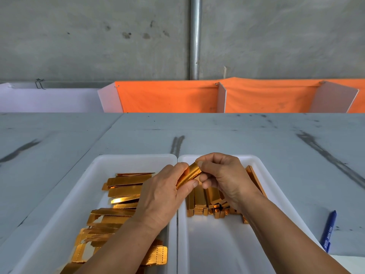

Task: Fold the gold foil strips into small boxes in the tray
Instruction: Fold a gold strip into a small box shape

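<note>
Gold foil strip (190, 175) held in the air above the seam between the two white trays, tilted, upper end toward the right. Left hand (166, 192) grip: thumb and fingers pinched around the strip's lower end. Right hand (223, 175) grip: fingertips pinched on the strip's upper end, thumb below.

Left tray (102, 163): flat gold strips (124, 186) lying in loose overlapping piles, most with long axis left to right; some show a pale reverse side near the bottom.

Right tray (254, 161): folded boxes (205, 204) packed side by side at the far half, partly hidden by the right wrist; near half bare.

Both trays touch edge to edge on a grey, scuffed surface (237, 135). Blue pen (328, 230) lies on it, right of the right tray. Orange cloth (167, 95) along the back.
</note>
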